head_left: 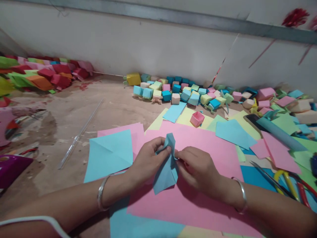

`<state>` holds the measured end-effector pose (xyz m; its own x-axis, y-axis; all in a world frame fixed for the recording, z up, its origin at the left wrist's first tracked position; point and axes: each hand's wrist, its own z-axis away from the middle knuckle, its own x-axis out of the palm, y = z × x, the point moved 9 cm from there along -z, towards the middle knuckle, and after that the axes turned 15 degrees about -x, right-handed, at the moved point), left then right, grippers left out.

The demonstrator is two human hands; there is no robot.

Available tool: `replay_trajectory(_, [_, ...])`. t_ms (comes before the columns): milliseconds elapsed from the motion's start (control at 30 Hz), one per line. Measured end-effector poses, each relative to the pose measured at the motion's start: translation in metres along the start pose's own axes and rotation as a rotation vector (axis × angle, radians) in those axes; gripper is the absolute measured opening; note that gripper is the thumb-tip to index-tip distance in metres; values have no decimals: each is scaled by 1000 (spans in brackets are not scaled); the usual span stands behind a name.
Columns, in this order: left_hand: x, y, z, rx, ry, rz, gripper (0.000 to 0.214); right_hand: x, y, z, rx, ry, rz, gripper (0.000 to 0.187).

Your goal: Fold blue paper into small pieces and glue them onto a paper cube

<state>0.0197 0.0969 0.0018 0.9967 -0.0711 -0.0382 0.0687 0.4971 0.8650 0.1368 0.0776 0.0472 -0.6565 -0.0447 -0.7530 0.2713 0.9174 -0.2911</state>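
Lengthwise, a folded blue paper (pixel 165 173) points away from the wearer — left hand (pixel 151 153) clamped around its middle, right hand (pixel 196 167) pinching its right edge.

Pale plain wall (pixel 111 46) rising from far edge of brown surface (pixel 66 115); floor or tabletop, hard to tell from here. Grey band (pixel 153 16) running across wall, sloping down toward right. Surface scuffed, dark blotches (pixel 48 134) toward left, reddish stains (pixel 85 86) near far edge. Light muted, shadows soft.
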Motion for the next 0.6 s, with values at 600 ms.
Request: replay_trajectory(600, [2, 3, 3, 95, -3, -78, 14, 8, 42, 12, 416, 106, -357, 8])
